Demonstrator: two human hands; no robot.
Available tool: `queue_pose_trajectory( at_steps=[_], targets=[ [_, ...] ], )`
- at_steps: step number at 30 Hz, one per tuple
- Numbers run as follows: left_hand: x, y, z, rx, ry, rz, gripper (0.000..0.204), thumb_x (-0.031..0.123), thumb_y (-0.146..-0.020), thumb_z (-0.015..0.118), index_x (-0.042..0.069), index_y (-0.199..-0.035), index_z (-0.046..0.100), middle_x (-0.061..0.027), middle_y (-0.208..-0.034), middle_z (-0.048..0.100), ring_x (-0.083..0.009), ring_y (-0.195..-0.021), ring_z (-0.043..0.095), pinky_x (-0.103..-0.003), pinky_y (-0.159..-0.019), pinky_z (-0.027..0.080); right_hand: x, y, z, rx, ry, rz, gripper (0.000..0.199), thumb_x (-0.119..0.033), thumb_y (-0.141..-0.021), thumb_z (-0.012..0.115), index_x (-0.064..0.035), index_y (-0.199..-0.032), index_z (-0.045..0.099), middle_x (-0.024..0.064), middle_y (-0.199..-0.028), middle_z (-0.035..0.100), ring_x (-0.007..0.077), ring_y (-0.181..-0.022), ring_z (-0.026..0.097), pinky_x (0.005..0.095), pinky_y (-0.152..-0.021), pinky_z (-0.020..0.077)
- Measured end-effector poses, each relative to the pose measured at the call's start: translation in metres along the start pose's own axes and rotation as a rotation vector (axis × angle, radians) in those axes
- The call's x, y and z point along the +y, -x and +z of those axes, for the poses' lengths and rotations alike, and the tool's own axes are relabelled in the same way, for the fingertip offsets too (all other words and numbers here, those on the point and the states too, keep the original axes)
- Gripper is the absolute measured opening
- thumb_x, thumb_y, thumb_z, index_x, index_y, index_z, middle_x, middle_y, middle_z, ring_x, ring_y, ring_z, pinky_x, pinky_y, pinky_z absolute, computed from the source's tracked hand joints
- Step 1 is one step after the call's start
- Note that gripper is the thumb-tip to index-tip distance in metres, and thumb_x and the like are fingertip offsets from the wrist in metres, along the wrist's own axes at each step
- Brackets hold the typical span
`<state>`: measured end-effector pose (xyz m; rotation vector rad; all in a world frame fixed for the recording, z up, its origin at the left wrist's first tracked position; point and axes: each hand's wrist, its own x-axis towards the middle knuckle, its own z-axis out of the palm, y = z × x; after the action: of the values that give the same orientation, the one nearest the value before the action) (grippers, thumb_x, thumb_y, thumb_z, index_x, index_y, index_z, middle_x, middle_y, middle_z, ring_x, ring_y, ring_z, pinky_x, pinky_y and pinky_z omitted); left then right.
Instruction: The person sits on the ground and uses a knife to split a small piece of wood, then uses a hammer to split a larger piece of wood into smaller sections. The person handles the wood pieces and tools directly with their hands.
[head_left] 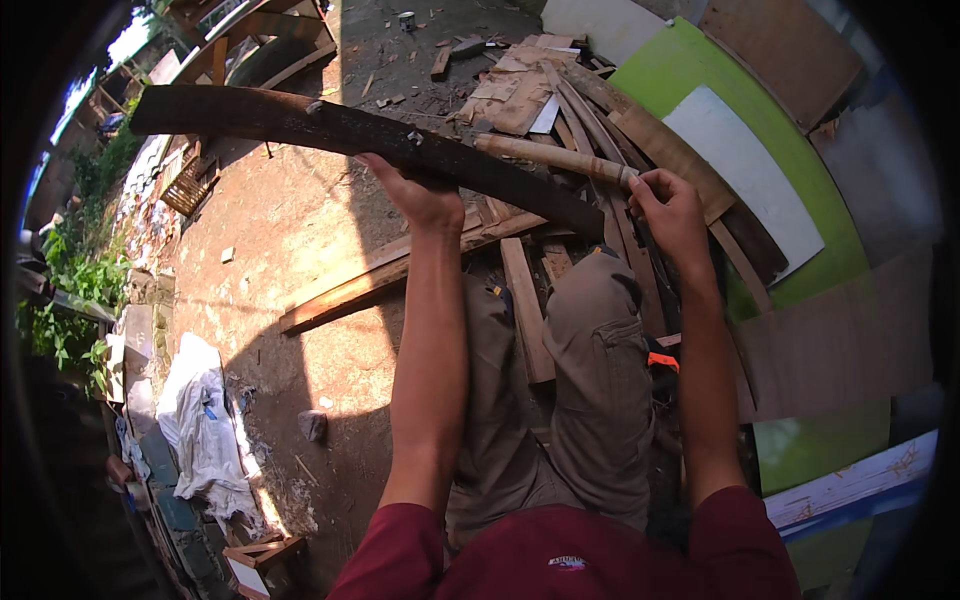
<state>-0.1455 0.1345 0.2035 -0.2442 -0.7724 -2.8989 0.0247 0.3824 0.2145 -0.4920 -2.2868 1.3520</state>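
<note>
1. Nearest the lens, at the bottom centre of the frame, sat my maroon shirt point(560, 560), with my khaki trousers point(590, 400) just above it and both bare forearms rising from it toward mid-frame.
2. At far left I saw green plants point(70, 290), and below them a crumpled white sack point(205, 430) lying on the dirt ground point(290, 230).
3. From the upper left, a long dark weathered plank point(300, 120) ran across to the centre, slanting down to the right, held up off the ground.
4. My left hand point(420, 195) was clenched on that plank from below, near its right half.
5. Under the plank, a lighter wooden board point(390, 275) lay flat on the dirt, reaching the scrap pile point(520, 90) of broken boards at upper centre.
6. Right of centre, my right hand point(670, 205) was closed around the end of a pale round wooden stick point(555, 157), which crossed just above the plank's right end.
7. At the right edge, green panels point(840, 250), a white sheet point(750, 170) and brown boards point(840, 340) lay overlapped.
</note>
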Motion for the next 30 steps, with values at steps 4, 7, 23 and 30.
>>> queue_pose_trajectory(
  at_steps=[4,7,23,30],
  targets=[
    [0.007,-0.01,-0.016,-0.095,-0.071,-0.059,0.065,0.077,-0.092,0.046,0.017,-0.113,0.061,-0.0039,-0.088,0.066,-0.0237,-0.085,0.066,-0.062,-0.111,0.038,0.014,0.012,-0.005,0.084,-0.071,-0.02,0.039,-0.033,-0.1,0.066,-0.0038,-0.074,0.064,-0.0008,-0.064,0.062,0.0054,-0.061,0.058,0.0241,-0.058,0.0453],
    [0.023,-0.01,-0.019,-0.149,-0.134,-0.08,0.061,0.071,-0.098,0.044,0.016,-0.12,0.059,-0.0035,-0.1,0.063,-0.0211,-0.094,0.063,-0.042,-0.09,0.052,0.053,0.025,-0.004,0.227,-0.092,-0.018,0.039,-0.034,-0.098,0.068,-0.0041,-0.074,0.065,-0.0005,-0.064,0.062,0.0061,-0.061,0.059,0.0245,-0.057,0.0455],
    [-0.015,0.015,0.014,-0.089,-0.385,-0.296,0.075,0.073,-0.093,0.048,0.008,-0.129,0.058,-0.0141,-0.113,0.062,-0.0333,-0.108,0.061,-0.06,-0.11,0.041,0.352,0.323,-0.006,0.141,0.547,0.929,0.03,-0.032,-0.091,0.07,-0.0017,-0.088,0.071,0.0216,-0.094,0.072,0.0413,-0.096,0.069,0.0505,-0.083,0.0545],
    [-0.03,0.014,0.018,-0.138,-0.355,-0.407,0.087,0.079,-0.09,0.046,0.003,-0.132,0.055,-0.0185,-0.115,0.063,-0.0366,-0.113,0.059,-0.06,-0.113,0.036,0.376,0.383,-0.045,0.316,0.484,1.322,0.037,-0.033,-0.095,0.063,-0.0007,-0.112,0.068,0.0241,-0.113,0.07,0.0415,-0.108,0.066,0.0506,-0.092,0.0537]
  ],
)
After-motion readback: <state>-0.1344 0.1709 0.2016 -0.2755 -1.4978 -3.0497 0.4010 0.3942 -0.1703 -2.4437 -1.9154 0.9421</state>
